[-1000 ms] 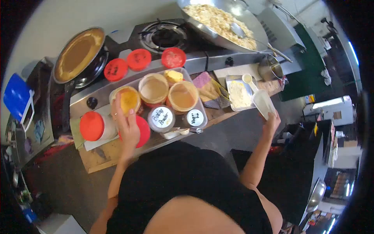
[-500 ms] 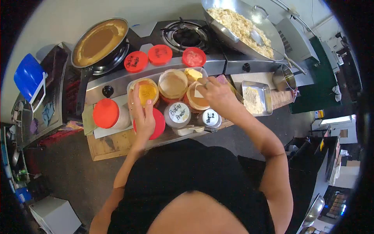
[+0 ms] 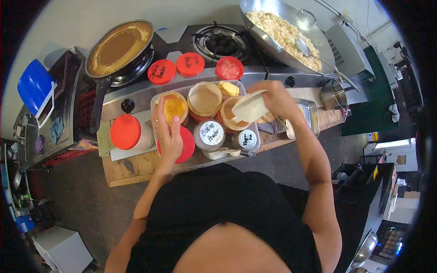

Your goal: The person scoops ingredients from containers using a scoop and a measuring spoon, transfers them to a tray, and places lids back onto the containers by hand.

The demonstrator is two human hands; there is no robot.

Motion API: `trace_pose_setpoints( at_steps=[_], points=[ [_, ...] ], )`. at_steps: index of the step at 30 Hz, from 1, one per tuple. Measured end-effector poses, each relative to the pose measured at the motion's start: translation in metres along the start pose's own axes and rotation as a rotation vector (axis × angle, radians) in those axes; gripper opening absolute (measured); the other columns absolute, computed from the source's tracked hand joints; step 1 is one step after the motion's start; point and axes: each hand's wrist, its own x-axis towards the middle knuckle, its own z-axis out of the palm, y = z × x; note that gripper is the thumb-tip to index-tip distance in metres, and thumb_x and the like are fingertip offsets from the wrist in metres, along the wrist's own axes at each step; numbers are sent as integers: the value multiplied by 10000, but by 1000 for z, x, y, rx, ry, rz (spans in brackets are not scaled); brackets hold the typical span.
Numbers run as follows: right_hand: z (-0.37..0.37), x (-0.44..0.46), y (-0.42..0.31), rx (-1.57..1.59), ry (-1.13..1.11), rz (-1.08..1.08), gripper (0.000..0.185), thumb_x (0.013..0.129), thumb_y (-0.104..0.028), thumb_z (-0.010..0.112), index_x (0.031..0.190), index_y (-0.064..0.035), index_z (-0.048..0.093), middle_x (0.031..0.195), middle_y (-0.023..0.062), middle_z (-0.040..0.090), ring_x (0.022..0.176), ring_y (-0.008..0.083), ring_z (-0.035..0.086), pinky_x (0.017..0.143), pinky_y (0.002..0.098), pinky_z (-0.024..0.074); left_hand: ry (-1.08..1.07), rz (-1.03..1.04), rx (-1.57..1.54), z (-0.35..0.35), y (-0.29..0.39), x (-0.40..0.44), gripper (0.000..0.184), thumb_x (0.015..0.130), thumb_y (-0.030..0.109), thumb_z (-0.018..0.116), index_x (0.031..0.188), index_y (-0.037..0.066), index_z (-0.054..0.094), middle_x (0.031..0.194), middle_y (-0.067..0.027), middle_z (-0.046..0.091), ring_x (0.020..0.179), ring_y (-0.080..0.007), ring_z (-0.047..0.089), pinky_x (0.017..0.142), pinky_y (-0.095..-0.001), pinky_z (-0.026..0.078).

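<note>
My left hand (image 3: pixel 167 132) rests against the near left side of the jar of yellow powder (image 3: pixel 175 105), its fingers stretched and apart. In my right hand (image 3: pixel 274 98) is a cream-coloured scoop (image 3: pixel 250 107), tilted over the open jar of brownish powder (image 3: pixel 231 101). Another open jar, holding pale tan powder (image 3: pixel 205 99), stands between the two. A jar labelled Baking Powder (image 3: pixel 210 134) and a smaller jar with a white lid (image 3: pixel 247 139) are in front. All sit in a clear plastic tub (image 3: pixel 258 142). A red lid (image 3: pixel 184 148) lies beside my left wrist.
Behind are red lids (image 3: pixel 190 63) on the stove edge, a pan of brown batter (image 3: pixel 116 52) at left and a large wok (image 3: pixel 314 32) of crumbly food at right. A metal tray (image 3: pixel 311 119) sits right; a red-lidded jar (image 3: pixel 125 132) stands left.
My right hand has moved right and lifted the scoop up from the brownish powder jar, so more of the scoop shows. My left hand stays at the yellow powder jar.
</note>
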Motion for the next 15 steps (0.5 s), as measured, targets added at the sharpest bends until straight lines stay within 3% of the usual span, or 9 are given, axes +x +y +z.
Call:
trace_pose_setpoints(
  at_steps=[4,7,13,15],
  points=[
    [-23,-19,25,169,149,216,320,693,40,452,898,3,694,827,176,685,816,258,669,771,342,494,-11,0,-6,0,2,-1,507,928,196,459,1379,5,329,1379,-203,374,1292,-377,303,1076,-463,197],
    [-31,-37,29,168,171,402,347,691,36,448,945,15,683,879,115,688,839,184,630,774,296,477,-7,-2,-40,1,-1,-3,510,929,192,459,1384,6,324,1396,-194,362,1311,-375,284,1085,-458,186],
    [-13,-72,82,379,312,558,375,654,-61,531,991,-13,687,892,120,676,815,199,613,752,291,470,-27,-13,-39,0,-2,-4,508,929,178,456,1385,0,321,1406,-187,355,1320,-371,274,1090,-455,179],
    [-7,-79,81,429,354,648,392,653,-40,542,1018,26,668,883,145,667,815,226,620,727,309,479,-28,-9,-41,0,-3,-4,507,927,167,455,1385,-3,319,1406,-189,355,1319,-366,278,1091,-449,179]
  ],
)
